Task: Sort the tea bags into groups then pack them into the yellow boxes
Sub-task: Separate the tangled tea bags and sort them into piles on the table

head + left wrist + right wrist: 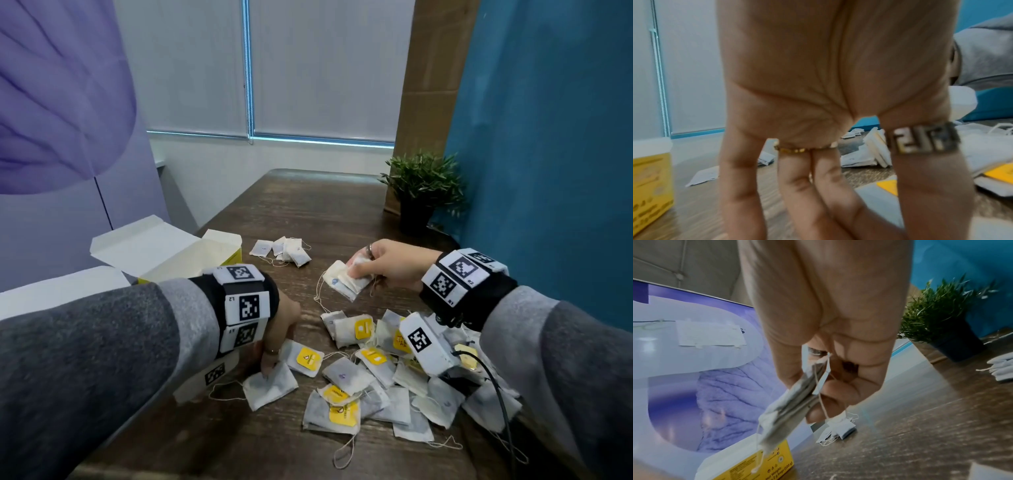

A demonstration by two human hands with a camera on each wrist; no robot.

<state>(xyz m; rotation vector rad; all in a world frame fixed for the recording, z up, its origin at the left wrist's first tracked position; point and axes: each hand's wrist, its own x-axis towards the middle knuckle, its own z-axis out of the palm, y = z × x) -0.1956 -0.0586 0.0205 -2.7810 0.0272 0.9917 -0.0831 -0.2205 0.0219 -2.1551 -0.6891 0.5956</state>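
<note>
Right hand, right of centre in the head view, is pinching a slim stack of white paper tea bags between thumb and fingers, strings dangling. Held edge-on like that, it looks like one sorted group being gathered for packing. Left hand, lower left of centre, reaches down with straight fingers, fingertips pressing a single plain white tea bag on the dark wooden counter, probably sliding it clear of the heap. No closed grip there that I can see.

The big loose heap of mixed tea bags, some showing yellow tags, sprawls across the lower centre and right, so sorting is far from done. A small set-aside cluster of plain bags sits above centre, well apart from the heap: a group already formed, I'd say. The open yellow cardboard box, flaps up, waits at centre left, with no bags visible inside. Green potted plant at upper right.
</note>
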